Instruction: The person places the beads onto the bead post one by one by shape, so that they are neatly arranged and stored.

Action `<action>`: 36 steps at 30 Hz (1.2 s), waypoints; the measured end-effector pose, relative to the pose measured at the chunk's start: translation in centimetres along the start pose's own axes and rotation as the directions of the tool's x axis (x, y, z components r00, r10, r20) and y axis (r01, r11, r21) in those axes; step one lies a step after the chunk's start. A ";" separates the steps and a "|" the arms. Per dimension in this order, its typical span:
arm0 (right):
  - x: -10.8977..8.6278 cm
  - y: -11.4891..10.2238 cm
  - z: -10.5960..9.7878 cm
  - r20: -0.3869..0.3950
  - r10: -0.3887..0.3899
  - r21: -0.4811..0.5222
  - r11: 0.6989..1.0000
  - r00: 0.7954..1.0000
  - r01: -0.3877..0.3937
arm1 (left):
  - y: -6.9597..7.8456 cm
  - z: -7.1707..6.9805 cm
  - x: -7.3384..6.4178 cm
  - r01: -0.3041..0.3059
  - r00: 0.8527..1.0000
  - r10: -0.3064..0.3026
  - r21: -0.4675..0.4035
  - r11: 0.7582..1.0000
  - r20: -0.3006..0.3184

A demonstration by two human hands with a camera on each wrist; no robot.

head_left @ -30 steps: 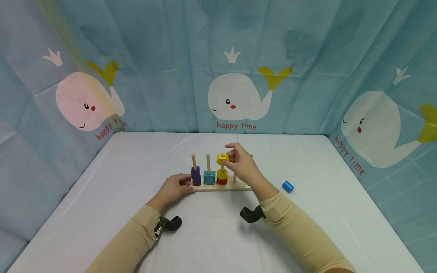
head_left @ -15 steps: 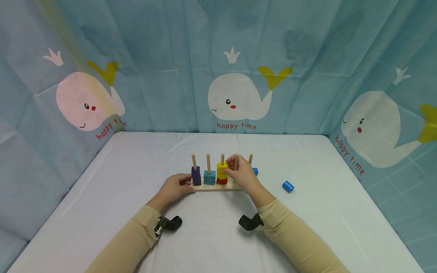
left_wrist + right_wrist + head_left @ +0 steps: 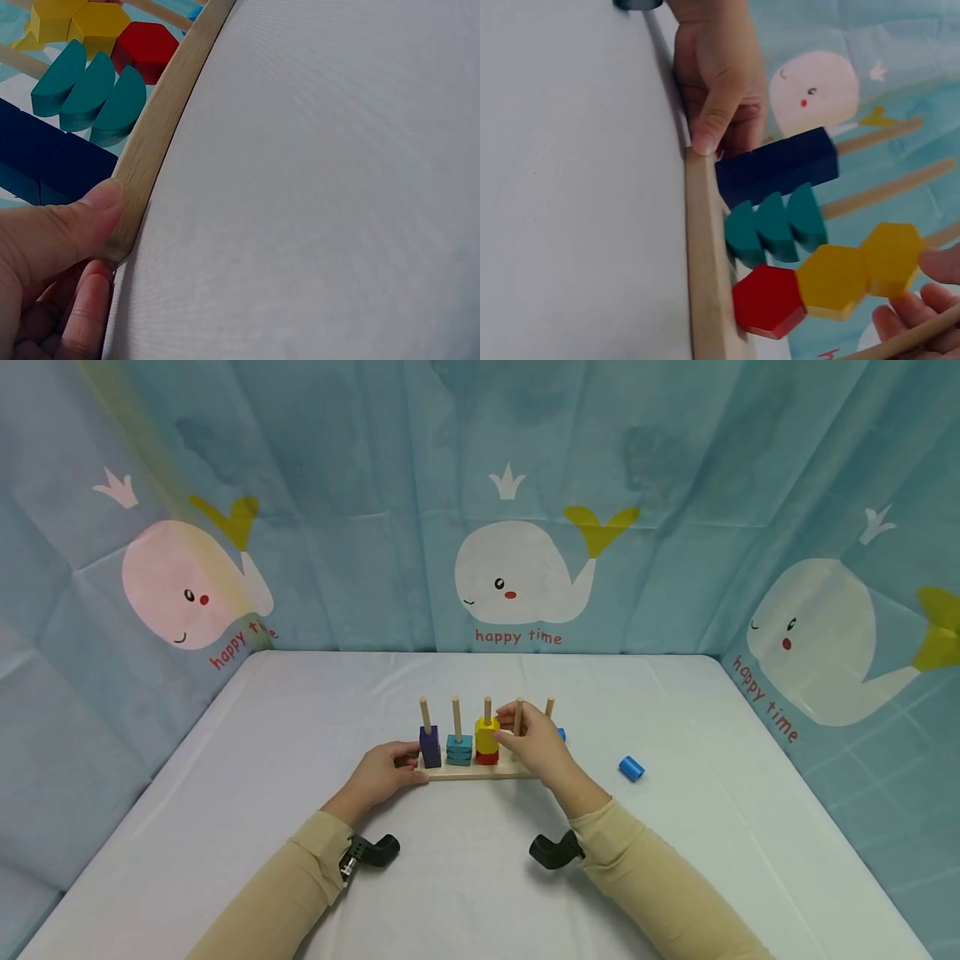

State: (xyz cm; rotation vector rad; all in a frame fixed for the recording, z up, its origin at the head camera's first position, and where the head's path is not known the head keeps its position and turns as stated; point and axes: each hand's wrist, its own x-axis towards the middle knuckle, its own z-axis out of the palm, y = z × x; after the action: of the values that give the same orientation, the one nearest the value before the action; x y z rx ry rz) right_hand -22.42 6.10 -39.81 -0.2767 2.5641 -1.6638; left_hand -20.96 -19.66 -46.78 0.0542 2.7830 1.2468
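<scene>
My left hand pinches the left end of a wooden peg stand, with the thumb on the base edge. Dark blue-purple blocks fill the leftmost peg's lower part. Teal half-round blocks sit on the second peg. The third bears a red hexagonal block with two yellow hexagonal blocks above it. My right hand is beside the upper yellow block, its thumb tip at the block's edge. Its fingers are loosely bent behind the fourth peg, not wrapped round the block.
A loose blue cylinder lies on the white-covered table, right of the stand. Another blue piece shows by the rightmost peg, partly hidden by my right hand. A whale-printed curtain surrounds the table's back and sides.
My right hand has lowered the upper yellow block down the third peg onto the other yellow block. Over the last half second little has moved. My left hand keeps its hold.
</scene>
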 end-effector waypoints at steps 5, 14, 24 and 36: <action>-0.9 -0.7 -1.2 0.028 -0.042 0.010 0.999 0.999 0.041 | 0.0 0.0 0.0 0.000 1.000 0.000 -0.004 1.000 0.001; -2.8 -1.3 -4.1 0.073 -0.138 0.054 0.989 0.988 0.134 | -0.1 0.1 0.1 -0.001 1.000 0.001 0.000 1.000 -0.008; -4.1 0.2 -8.6 0.016 -0.150 -0.048 0.987 0.988 0.151 | -0.2 0.3 0.2 -0.003 1.000 0.003 -0.004 1.000 -0.013; -4.2 5.9 -13.5 -0.066 0.020 -0.226 0.974 0.998 -0.035 | -0.2 0.2 0.1 -0.004 1.000 0.004 0.008 1.000 -0.015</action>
State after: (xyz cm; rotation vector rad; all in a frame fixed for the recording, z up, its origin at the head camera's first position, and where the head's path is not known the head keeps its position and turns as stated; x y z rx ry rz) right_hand -21.07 21.36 -39.79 -0.2026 2.7940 -1.3919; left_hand -21.07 -19.62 -47.08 0.0520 2.8015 1.2427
